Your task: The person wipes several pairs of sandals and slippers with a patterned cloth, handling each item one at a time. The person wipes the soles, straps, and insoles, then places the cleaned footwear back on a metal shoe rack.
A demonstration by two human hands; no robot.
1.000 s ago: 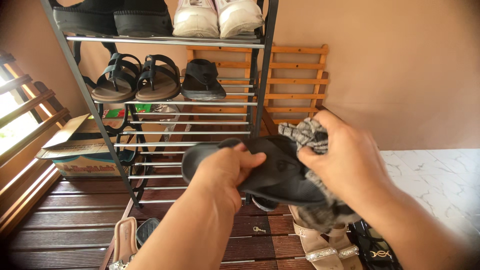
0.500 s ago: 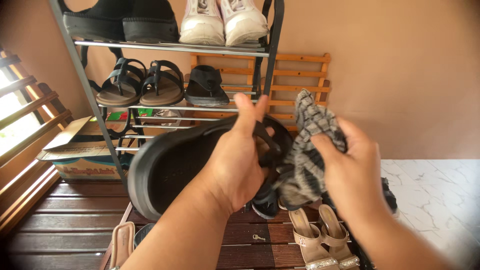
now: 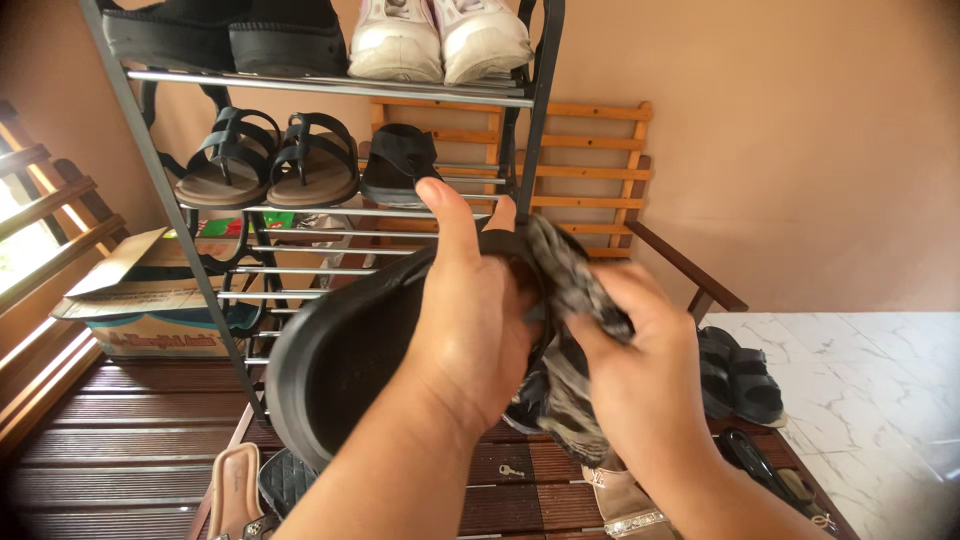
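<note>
In front of a peach wall stands a tall metal shoe rack (image 3: 330, 235), its upper shelves carrying black shoes, white sneakers (image 3: 440, 38) and dark sandals (image 3: 268, 160), with a slatted wooden frame (image 3: 590, 170) leaning behind it. A cardboard box (image 3: 140, 295) sits at its left on the dark wooden floor (image 3: 120, 440), where beige sandals (image 3: 235, 480) and black ones (image 3: 740, 370) lie scattered.

Held up in the middle of the view is a large black sandal (image 3: 335, 365), sole turned toward the viewer and tilted. The left hand (image 3: 470, 320) is wrapped around its upper part, thumb and one finger sticking up. The right hand (image 3: 625, 370) is closed on a bunched grey patterned cloth (image 3: 565, 300), pressing it against the sandal's strap end.

The sandal hangs mostly below the one hand gripping it, so a firm rub from the cloth could twist it loose and drop it onto the shoes underneath. A small key (image 3: 515, 470) on the floor sits between slats and could be kicked out of sight.
</note>
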